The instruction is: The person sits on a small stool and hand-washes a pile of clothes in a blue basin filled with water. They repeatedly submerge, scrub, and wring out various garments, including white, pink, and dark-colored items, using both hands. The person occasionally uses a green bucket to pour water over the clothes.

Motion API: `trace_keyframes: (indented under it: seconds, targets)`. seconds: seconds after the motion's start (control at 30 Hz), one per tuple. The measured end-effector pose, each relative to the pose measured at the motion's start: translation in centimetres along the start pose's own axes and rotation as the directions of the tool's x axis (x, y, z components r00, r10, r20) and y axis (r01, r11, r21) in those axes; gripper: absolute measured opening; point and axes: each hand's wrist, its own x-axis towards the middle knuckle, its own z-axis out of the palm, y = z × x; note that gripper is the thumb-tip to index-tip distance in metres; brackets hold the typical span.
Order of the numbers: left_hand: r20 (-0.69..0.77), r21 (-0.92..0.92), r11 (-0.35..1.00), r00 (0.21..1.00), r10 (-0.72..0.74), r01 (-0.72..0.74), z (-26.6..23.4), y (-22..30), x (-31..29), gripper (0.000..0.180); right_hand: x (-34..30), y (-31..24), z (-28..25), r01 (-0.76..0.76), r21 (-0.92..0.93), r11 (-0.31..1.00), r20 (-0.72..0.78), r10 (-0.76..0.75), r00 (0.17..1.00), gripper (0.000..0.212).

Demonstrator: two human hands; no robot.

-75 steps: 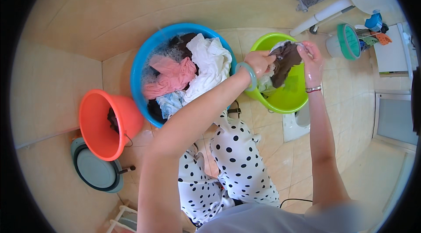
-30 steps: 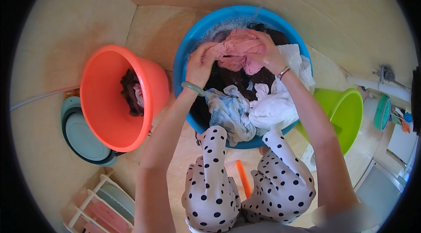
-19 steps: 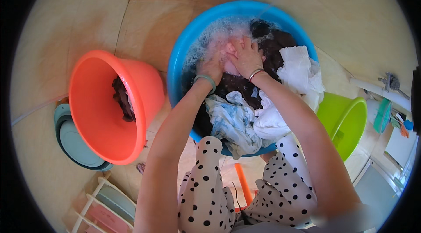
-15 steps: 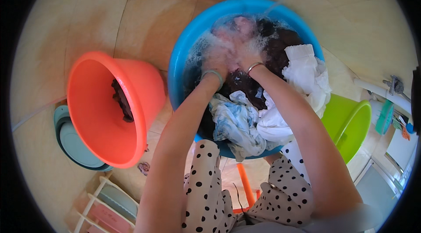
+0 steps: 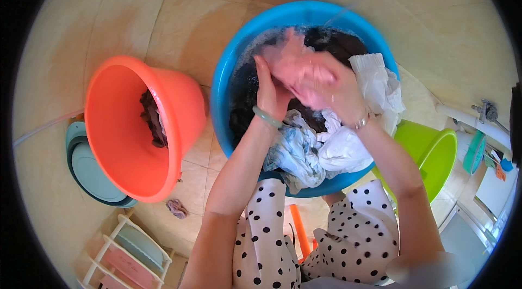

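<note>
A wet pink cloth (image 5: pixel 291 63) is bunched between my hands, just above the water in a large blue tub (image 5: pixel 220 79). My left hand (image 5: pixel 270 90) grips its near left side, thumb pointing up. My right hand (image 5: pixel 342 90) is closed over its right side, partly blurred by motion. Dark clothes (image 5: pixel 345 44) soak in the foamy water beneath. On the near rim lies a white and light blue cloth (image 5: pixel 296 150), beside a white garment (image 5: pixel 345 150). Another white garment (image 5: pixel 375 82) hangs over the tub's right rim.
An orange-red bucket (image 5: pixel 174 142), tilted and holding dark cloth (image 5: pixel 152 117), stands left of the tub. Teal basins (image 5: pixel 98 174) and a white rack (image 5: pixel 117 243) are beyond it. A green bucket (image 5: pixel 429 150) is at right. A small crumpled cloth (image 5: pixel 176 208) lies on the floor.
Both hands have come up out of the water with the pink cloth. My right hand has moved right and turned over the cloth.
</note>
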Motion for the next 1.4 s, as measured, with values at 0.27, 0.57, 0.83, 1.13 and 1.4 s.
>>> trace_keyframes:
  seconds: [0.27, 0.57, 0.83, 1.13, 1.4]
  targets:
    - [0.323, -0.212, 0.977, 0.94, 0.106, -0.037, 3.3, -1.5, -0.7, 0.042, -6.4, -3.5, 1.8, 0.324, -0.39, 0.862, 0.083, -0.317, 0.945, 0.046]
    - [0.036, -0.218, 0.976, 0.999, 0.018, -0.009, 1.0, -3.2, -2.1, 0.044, -3.0, 0.3, 5.9, 0.373, -0.76, 0.532, 0.0, -0.574, 0.819, 0.044]
    - [-0.222, -0.216, 0.975, 0.975, 0.003, -0.052, -2.1, -4.4, -0.1, 0.046, 1.9, 2.3, 4.4, 0.413, -0.709, 0.571, 0.005, -0.581, 0.814, 0.014]
    - [-0.275, 0.094, 0.988, 0.951, 0.144, -0.122, -0.5, -0.2, -2.0, 0.054, 6.5, 10.2, -2.2, -0.229, -0.755, 0.614, -0.399, -0.153, 0.904, 0.032]
    - [-0.36, 0.378, 0.926, 0.919, 0.16, -0.013, -4.2, -1.0, 2.6, 0.056, 5.6, 14.0, 0.0, 0.027, -0.979, 0.202, 0.055, 0.135, 0.989, 0.036]
